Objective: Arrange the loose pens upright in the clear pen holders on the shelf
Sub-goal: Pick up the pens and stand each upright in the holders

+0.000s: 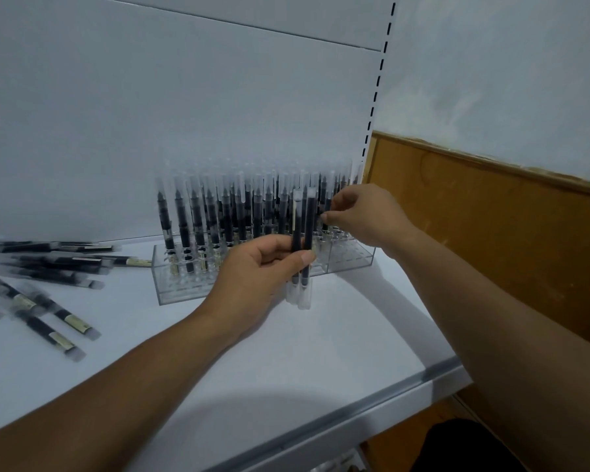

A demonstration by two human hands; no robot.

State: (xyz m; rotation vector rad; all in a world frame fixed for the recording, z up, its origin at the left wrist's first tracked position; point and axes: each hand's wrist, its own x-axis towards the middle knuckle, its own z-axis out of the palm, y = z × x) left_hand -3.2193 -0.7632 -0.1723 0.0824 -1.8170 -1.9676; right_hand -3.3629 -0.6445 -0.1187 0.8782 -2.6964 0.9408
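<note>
- The left hand (pixel 266 264) gripped two pens (pixel 303 233) upright, fingers curled round them, just in front of the clear holders (pixel 181 287).
- The right hand (pixel 365 216) pinched a standing pen (pixel 326 212) at the packed row's right end.
- Loose pens (pixel 48 267) lay scattered on the shelf (pixel 286 352), well left.

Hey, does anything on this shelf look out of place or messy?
Yes: a pile of loose pens lies flat at the left end of the shelf, pointing in different directions, while others stand upright in the clear pen holders. Nothing looks spilled or broken. The left hand grips two pens; the right hand pinches a standing pen.
</note>
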